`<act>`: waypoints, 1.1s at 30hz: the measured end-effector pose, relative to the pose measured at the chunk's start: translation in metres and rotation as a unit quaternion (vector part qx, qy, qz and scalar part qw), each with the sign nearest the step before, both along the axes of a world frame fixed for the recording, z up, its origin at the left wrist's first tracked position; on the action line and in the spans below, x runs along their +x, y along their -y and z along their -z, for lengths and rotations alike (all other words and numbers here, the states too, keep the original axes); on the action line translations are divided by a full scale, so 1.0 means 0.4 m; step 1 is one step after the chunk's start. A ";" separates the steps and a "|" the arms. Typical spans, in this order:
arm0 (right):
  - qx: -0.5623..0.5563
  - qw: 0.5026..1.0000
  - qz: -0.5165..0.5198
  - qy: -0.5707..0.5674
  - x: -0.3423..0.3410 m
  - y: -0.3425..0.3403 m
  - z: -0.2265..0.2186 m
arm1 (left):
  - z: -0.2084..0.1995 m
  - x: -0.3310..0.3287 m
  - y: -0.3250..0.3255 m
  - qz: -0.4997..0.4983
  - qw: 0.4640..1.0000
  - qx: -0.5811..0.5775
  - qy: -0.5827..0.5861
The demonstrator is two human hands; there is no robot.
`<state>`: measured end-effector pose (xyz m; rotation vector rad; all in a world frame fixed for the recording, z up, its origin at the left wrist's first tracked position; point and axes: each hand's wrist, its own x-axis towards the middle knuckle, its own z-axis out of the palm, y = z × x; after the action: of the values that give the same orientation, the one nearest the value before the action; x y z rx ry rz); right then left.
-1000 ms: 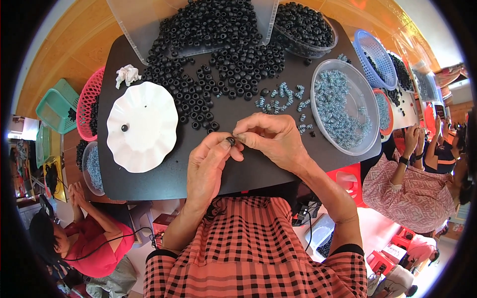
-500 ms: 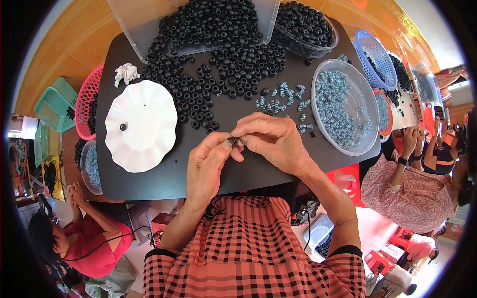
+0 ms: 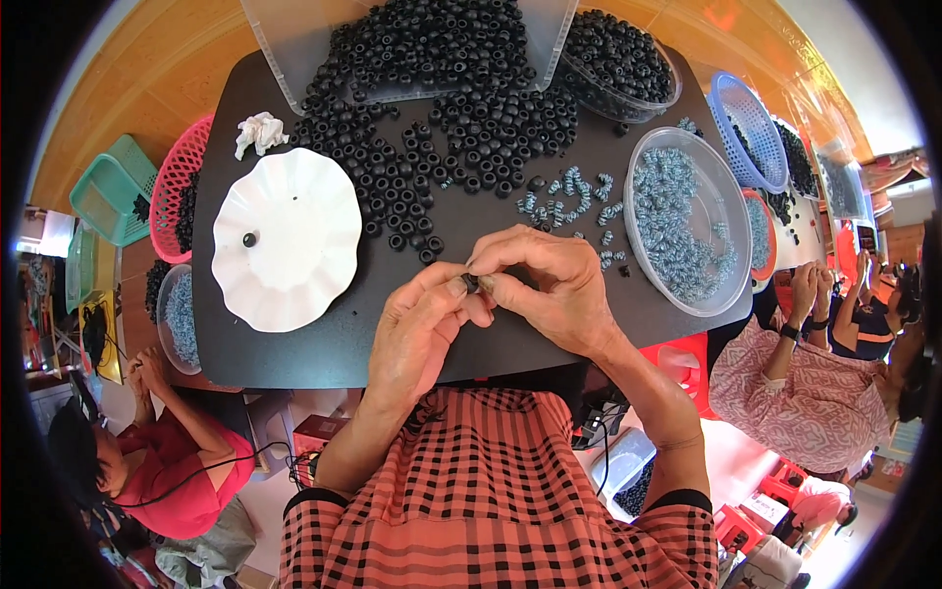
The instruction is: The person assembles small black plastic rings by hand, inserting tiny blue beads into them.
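Note:
My left hand (image 3: pixel 422 324) and my right hand (image 3: pixel 557 287) meet over the near part of the dark table. Between the thumb and fingers of my left hand is a small round black plastic piece (image 3: pixel 470 284). The right fingertips pinch at its other side, and they hide whatever else they hold. Beyond my hands lies a spread of black ring-shaped pieces (image 3: pixel 397 191) with holes in them. To their right, small pale-blue coiled pieces (image 3: pixel 579 189) are scattered. A scalloped white plate (image 3: pixel 294 280) on the left bears one round black piece (image 3: pixel 249 240).
More black pieces spill from a clear bin (image 3: pixel 275 59) at the back, beside a filled clear bowl (image 3: pixel 643 108). A round clear tub (image 3: pixel 738 285) of blue coils stands right. Crumpled tissue (image 3: pixel 260 133) lies behind the plate. People sit at both sides.
The whole view has shifted slightly, so the table's things sit a little farther right in it. Both hands stay together at the black piece, with small finger movements.

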<state>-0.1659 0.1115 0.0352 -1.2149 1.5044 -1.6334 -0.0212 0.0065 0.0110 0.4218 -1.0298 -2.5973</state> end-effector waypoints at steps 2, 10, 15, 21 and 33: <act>-0.009 1.000 0.000 0.005 0.003 0.001 0.001 | 0.008 0.001 0.002 0.005 1.000 0.017 -0.013; -0.014 0.994 0.025 -0.104 0.010 0.002 -0.011 | 0.021 -0.001 -0.003 0.015 0.996 0.081 -0.045; -0.013 0.985 0.056 -0.162 0.024 0.005 -0.005 | 0.008 -0.004 -0.017 -0.019 0.993 0.115 -0.018; -0.028 0.972 0.074 -0.219 0.032 0.008 0.002 | 0.005 -0.011 -0.028 -0.005 0.983 0.179 -0.043; -0.094 0.926 0.142 -0.338 0.046 0.020 0.020 | -0.009 -0.006 -0.034 -0.021 0.984 0.175 -0.012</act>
<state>-0.1474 0.1037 0.0273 -1.8725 2.0476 -1.6507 -0.0237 0.0201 0.0146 0.4854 -0.5467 -2.7401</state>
